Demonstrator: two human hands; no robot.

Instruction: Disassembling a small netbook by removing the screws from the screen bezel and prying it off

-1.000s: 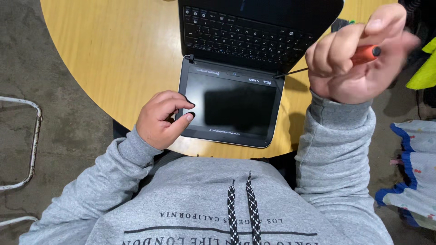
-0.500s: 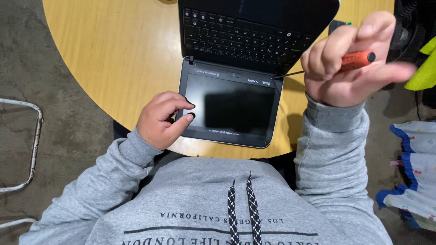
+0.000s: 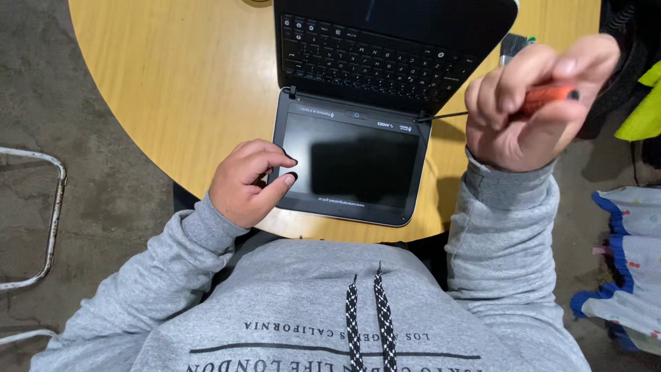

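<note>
Laptop: a small black laptop (image 3: 365, 117) is laid fully open and flat on the round, light wooden tabletop (image 3: 172, 83), its dark screen half nearest the person and its keyboard half farther away.
Screen: the dark glossy screen panel (image 3: 351, 165) is seen unlit, edged by a grey bezel, reaching close to the near rim of the tabletop.
Left hand: the left hand (image 3: 248, 182) is rested on the left edge of the screen panel, fingers curled, thumb and fingertips pressed against the bezel; nothing is clasped in it.
Right hand: the right hand (image 3: 533, 103) is raised above the right side of the laptop and closed around a screwdriver.
Screwdriver: an orange-handled screwdriver with a thin dark metal shaft (image 3: 551, 96) is gripped in the fist; its tip is placed at the right hinge, where screen and keyboard meet.
Clothing: grey sweatshirt sleeves (image 3: 502, 227) are worn on both arms.
Surroundings: a grey concrete floor (image 3: 41, 89) and a bent white metal frame (image 3: 51, 213) are seen at the left.
</note>
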